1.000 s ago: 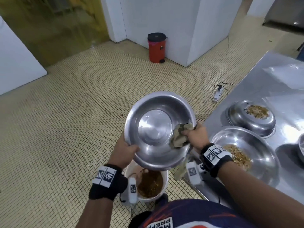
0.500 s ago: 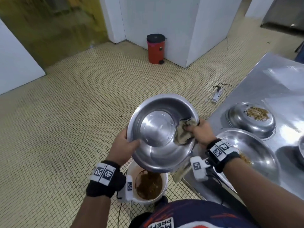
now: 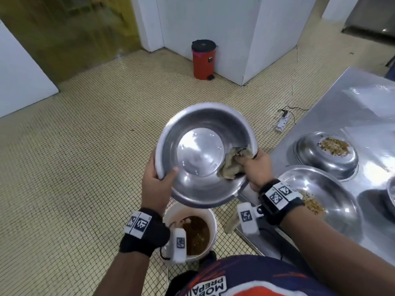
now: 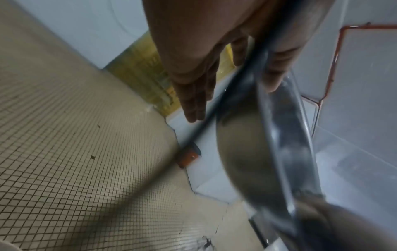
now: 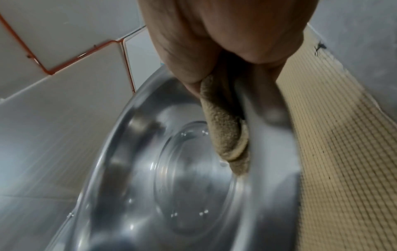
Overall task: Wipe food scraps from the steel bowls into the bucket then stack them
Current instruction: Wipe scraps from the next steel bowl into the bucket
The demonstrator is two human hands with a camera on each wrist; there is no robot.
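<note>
A large steel bowl (image 3: 201, 154) is held tilted toward me above a white bucket (image 3: 210, 218) of brown scraps on the floor. My left hand (image 3: 157, 182) grips its left rim, thumb inside and fingers behind. My right hand (image 3: 254, 165) holds a tan cloth (image 3: 229, 164) against the bowl's right inner wall and pinches the rim with it. The bowl's inside (image 5: 193, 178) looks clean and wet. In the left wrist view the left hand (image 4: 199, 88) lies with its fingers along the bowl's outside (image 4: 242, 152).
On the steel table (image 3: 333, 112) at right stand an upright bowl (image 3: 333, 197) with food scraps and an upturned bowl (image 3: 310, 154) with scraps on its base. A red pedal bin (image 3: 203, 60) stands by the white wall. A power strip (image 3: 283, 122) lies on the tiled floor.
The cloth and right hand slid up the bowl's right inner wall toward the rim. The bowl stayed tilted over the bucket, and the left hand kept its grip.
</note>
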